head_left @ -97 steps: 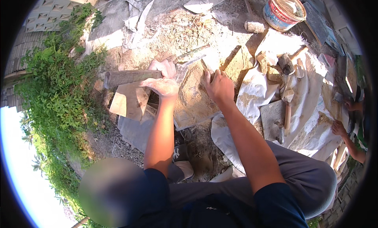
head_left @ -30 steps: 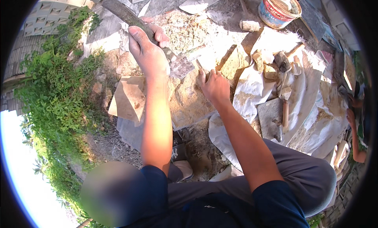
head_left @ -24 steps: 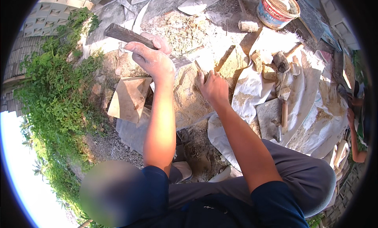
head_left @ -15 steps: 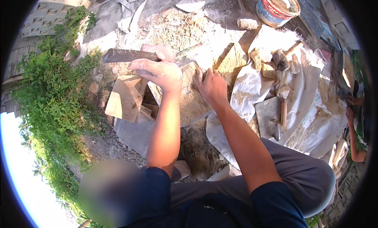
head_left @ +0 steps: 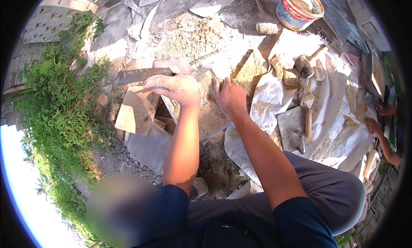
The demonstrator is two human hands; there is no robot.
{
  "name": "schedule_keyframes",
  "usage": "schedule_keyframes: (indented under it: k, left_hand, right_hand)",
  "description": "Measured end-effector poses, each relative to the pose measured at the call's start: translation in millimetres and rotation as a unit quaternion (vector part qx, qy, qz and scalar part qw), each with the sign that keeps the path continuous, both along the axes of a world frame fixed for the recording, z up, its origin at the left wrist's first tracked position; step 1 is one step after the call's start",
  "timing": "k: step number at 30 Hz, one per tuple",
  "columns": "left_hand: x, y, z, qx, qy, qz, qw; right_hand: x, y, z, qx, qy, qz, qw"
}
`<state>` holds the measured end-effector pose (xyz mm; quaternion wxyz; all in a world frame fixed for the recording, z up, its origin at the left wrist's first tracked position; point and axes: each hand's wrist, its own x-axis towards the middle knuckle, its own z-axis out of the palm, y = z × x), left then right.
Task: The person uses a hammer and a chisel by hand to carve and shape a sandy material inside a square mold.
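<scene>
My left hand (head_left: 182,88), coated in pale dust, is closed round the dark wooden handle (head_left: 137,76) of a tool. The handle's end sticks out to the left, and glare and my hand hide what is at the other end. Just to the right, my right hand (head_left: 231,96) has its fingers curled down at a pale, dusty stone slab (head_left: 211,117). What those fingers grip, if anything, is hidden. A yellowish stone piece (head_left: 251,68) stands behind my right hand. Below my left hand lie flat tan offcuts (head_left: 133,113) and a grey slab (head_left: 148,147).
A white sheet (head_left: 274,96) at right bears hammers, including one with a wooden handle (head_left: 308,123), stone chunks (head_left: 291,78) and a grey plate (head_left: 288,126). Farther off are a mallet (head_left: 267,28) and a bucket (head_left: 299,10). Plants (head_left: 56,106) grow at left; another person's hand (head_left: 374,127) shows far right.
My left hand has shifted slightly right and down, and the handle's outer end has dipped, so it tilts more. My right hand stays nearly in place. The other person's hand has moved left.
</scene>
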<state>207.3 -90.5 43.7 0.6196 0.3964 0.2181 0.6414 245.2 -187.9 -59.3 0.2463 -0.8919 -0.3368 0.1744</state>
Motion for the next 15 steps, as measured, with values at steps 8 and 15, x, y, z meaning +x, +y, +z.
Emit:
schedule_keyframes:
  k: [8,15]
  left_hand:
    - [-5,-3,-9,0.147,0.052,-0.03,0.987]
    - [0,1,-2,0.173,0.025,-0.031,0.984]
  right_hand:
    - [8,-2,-8,-0.009,-0.014,-0.006,1.0]
    - [3,-3,-6,0.02,-0.042,-0.007,0.999]
